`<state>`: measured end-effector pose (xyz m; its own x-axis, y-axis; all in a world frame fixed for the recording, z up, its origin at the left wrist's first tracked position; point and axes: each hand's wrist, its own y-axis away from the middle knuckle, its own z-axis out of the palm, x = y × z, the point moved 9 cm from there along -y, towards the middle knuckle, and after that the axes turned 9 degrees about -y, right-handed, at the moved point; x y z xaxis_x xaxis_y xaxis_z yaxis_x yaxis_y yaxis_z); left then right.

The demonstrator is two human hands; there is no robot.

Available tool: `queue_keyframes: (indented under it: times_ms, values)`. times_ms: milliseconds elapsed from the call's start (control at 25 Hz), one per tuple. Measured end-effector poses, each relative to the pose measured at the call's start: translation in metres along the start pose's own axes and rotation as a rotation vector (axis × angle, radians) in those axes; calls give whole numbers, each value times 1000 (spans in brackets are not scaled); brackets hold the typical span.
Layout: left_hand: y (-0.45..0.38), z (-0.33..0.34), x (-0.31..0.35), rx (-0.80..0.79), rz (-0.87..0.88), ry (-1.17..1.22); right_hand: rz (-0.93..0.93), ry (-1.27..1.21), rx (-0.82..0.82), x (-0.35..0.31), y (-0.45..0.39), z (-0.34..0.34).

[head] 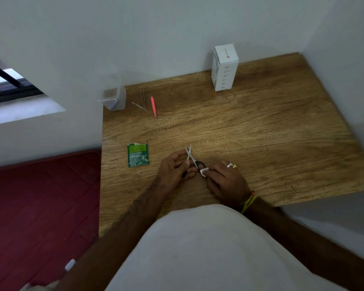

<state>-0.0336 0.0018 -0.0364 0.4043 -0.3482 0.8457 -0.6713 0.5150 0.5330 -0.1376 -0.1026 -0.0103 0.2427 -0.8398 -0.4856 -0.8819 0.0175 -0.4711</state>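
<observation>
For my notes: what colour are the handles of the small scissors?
Black. The scissors show best in the head view, their only view.

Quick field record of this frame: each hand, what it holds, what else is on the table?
left hand: holds small scissors at the black handles, blades open
right hand: pinches white piece beside the handles
green sachet: torn open, flat, left of the hands
far left: clear container, metal tweezers, pink tweezers
far right: white box, upright
surface: wooden table
</observation>
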Motion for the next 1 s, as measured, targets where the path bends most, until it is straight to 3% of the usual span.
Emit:
queue_keyframes:
  times_ms: [360, 600, 800, 1000]
  values:
    - [-3, 1, -3, -13, -11, 7, 113, -20, 34, 13, 2, 1]
    - [-4, 1, -2, -26, -21, 14, 206, -16, 170, 18, -5, -12]
    - [-6, 1, -5, -38, -21, 6, 145, 24, 55, 10, 0, -4]
    - [-8, 0, -6, -39, -25, 4, 206, -1, 97, 18, -8, -4]
